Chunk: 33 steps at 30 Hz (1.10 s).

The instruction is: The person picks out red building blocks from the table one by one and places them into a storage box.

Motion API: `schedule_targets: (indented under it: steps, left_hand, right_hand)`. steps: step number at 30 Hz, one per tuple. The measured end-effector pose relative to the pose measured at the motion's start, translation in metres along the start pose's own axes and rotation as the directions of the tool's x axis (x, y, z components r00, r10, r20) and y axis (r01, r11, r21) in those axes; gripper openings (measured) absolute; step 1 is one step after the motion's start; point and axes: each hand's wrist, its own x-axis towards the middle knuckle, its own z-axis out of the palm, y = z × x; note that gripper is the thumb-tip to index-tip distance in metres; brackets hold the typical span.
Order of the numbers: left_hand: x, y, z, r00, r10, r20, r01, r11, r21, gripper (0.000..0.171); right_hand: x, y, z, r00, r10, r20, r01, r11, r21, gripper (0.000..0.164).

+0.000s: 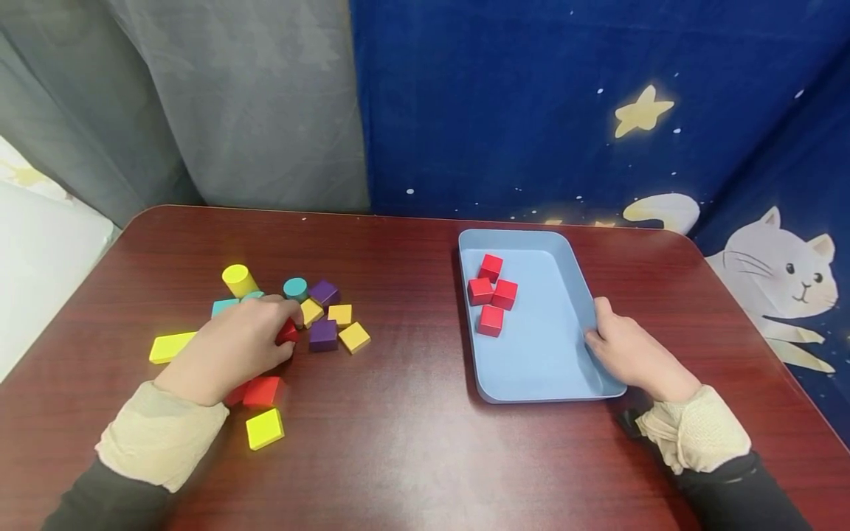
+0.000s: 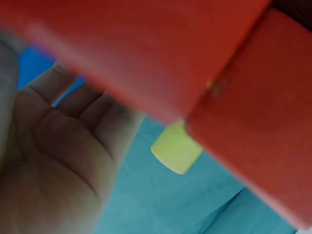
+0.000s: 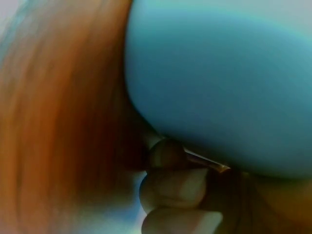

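My left hand (image 1: 232, 343) reaches into the loose blocks on the left of the table, thumb and fingertips on either side of a red block (image 1: 288, 332), partly hidden by the fingers. Two larger red blocks (image 1: 263, 391) lie under and beside that wrist; they loom close in the left wrist view, in front of the palm (image 2: 58, 151). On the right, my right hand (image 1: 634, 354) grips the right wall of a light blue tray (image 1: 558, 369), thumb over the rim. Several red cubes (image 1: 491, 321) sit in the tray's left half. In the right wrist view, curled fingers (image 3: 173, 187) press against the tray's outer side.
Around the left hand lie a yellow cylinder (image 1: 239, 280), a teal cylinder (image 1: 295, 288), purple blocks (image 1: 323, 335), tan square blocks (image 1: 355, 338), a yellow bar (image 1: 169, 346) and a yellow block (image 1: 265, 429). Curtains (image 1: 478, 110) hang behind the dark red table (image 1: 412, 442).
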Motion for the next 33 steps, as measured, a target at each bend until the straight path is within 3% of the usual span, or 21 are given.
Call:
schedule_targets:
  steps: [6,11,19,24,30,33]
  left_hand:
    - [0.002,0.003,0.003,0.996,0.071,-0.05,-0.072,0.997,-0.024,0.021]
    - [0.0,0.006,-0.003,0.991,0.118,-0.056,-0.119,0.993,-0.025,0.023]
    - [-0.004,0.01,-0.018,0.995,0.07,-0.065,-0.074,0.995,-0.066,0.023]
    - [-0.002,0.01,-0.02,0.993,0.088,-0.079,-0.093,0.993,-0.07,0.024]
    - [-0.001,0.012,-0.022,0.984,0.138,-0.111,-0.146,0.987,-0.065,0.026]
    - [0.0,0.017,-0.024,0.968,0.186,-0.169,-0.198,0.979,-0.057,0.027]
  right_hand:
    - [-0.002,0.002,0.002,1.0,-0.013,-0.01,0.013,1.0,-0.002,0.026]
    - [-0.003,0.003,0.003,1.0,-0.015,-0.018,0.015,1.0,-0.007,0.025]
    - [-0.002,0.003,0.0,1.0,0.002,-0.011,-0.002,1.0,-0.001,0.025]
    - [-0.002,0.004,0.001,1.0,0.004,-0.01,-0.004,1.0,0.0,0.025]
    - [-0.001,0.003,0.001,1.0,0.006,-0.002,-0.006,1.0,0.011,0.026]
    - [0.0,0.001,0.0,1.0,-0.002,-0.003,0.002,1.0,0.004,0.026]
